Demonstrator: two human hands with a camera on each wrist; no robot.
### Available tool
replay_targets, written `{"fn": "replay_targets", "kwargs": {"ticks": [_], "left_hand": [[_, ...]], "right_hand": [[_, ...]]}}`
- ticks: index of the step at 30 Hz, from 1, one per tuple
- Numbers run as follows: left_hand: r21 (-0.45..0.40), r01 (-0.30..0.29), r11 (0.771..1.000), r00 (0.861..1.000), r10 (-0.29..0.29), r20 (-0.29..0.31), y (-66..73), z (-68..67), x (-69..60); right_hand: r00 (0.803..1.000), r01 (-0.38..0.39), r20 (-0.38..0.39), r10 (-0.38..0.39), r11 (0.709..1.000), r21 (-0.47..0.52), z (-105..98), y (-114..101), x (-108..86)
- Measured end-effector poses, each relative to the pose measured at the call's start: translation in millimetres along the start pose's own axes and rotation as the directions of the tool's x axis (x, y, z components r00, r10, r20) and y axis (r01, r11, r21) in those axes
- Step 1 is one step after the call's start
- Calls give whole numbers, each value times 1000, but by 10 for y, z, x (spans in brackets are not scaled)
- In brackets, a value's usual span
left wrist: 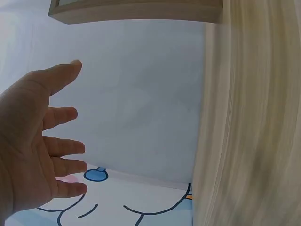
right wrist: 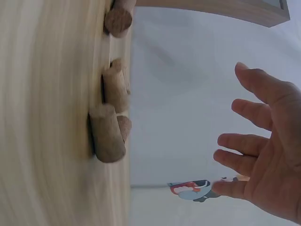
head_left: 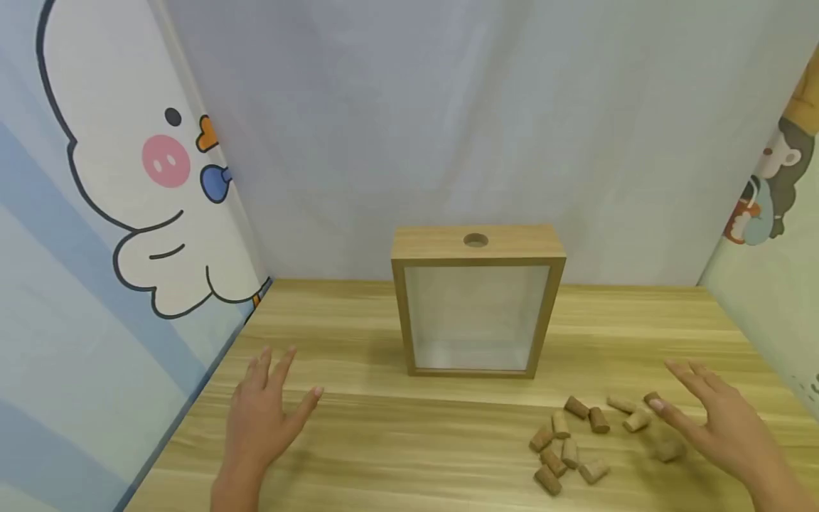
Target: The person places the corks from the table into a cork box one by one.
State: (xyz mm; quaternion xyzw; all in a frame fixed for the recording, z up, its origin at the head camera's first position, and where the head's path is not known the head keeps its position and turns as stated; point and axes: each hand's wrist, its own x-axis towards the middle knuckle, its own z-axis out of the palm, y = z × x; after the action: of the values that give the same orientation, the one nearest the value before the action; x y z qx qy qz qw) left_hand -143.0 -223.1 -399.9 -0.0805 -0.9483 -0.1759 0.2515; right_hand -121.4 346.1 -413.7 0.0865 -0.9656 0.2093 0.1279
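At far left, a wall point(head_left: 83, 384) printed with a white cartoon figure point(head_left: 105, 114) meets the table's left edge. Just inside that edge the left hand point(head_left: 259, 416) is lifted over the table point(head_left: 358, 455), fingers extended, thumb spread wide towards the right, holding nothing. A broad stretch of tabletop runs from this thumb to the box point(head_left: 480, 313).

The box stands upright near the back edge, its clear front facing the person and a round hole point(head_left: 475, 240) in its top. A pale curtain point(head_left: 358, 142) rises behind it. Tabletop shows on both sides of the box and in front of it.

The corks point(head_left: 569, 453) lie loose on the table, in front of the box and to its right, some touching. Most sit left of the right hand point(head_left: 723, 419), well apart from its fingers; one shows at the thumb tip, and a blurred cork point(head_left: 668, 449) lies near the thumb. In the right wrist view this hand is raised off the table, a gap between fingers and corks, its fingers spread and grasping nothing. A strip of table separates it from the right wall point(head_left: 761, 306).
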Motion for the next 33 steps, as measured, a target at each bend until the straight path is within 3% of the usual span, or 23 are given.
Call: {"fn": "replay_targets", "kwargs": {"ticks": [3,6,13,18,25,28,33], "left_hand": [[-73,-55,996,990,45,-132,22,25,52],[-150,-91,985,977,59,-202,78,44,127],[-323,-83,943,969,1,-246,258,157,233],[-416,-121,901,961,3,-275,409,287,323],[-496,-181,849,944,8,-331,618,408,494],[-540,-171,824,949,-10,-316,703,433,540],[-653,-64,754,977,-85,-195,838,429,620]], "right_hand": [[1000,-17,0,17,996,83,34,-53,-7],[1000,-23,-2,23,990,136,65,-84,-6],[999,-26,38,16,957,290,161,-88,38],[998,27,42,-51,899,437,261,-91,90],[979,-18,178,-103,819,573,359,-137,210],[968,-7,201,-153,777,630,407,-153,262],[953,-51,254,-164,740,670,492,-147,363]]}}
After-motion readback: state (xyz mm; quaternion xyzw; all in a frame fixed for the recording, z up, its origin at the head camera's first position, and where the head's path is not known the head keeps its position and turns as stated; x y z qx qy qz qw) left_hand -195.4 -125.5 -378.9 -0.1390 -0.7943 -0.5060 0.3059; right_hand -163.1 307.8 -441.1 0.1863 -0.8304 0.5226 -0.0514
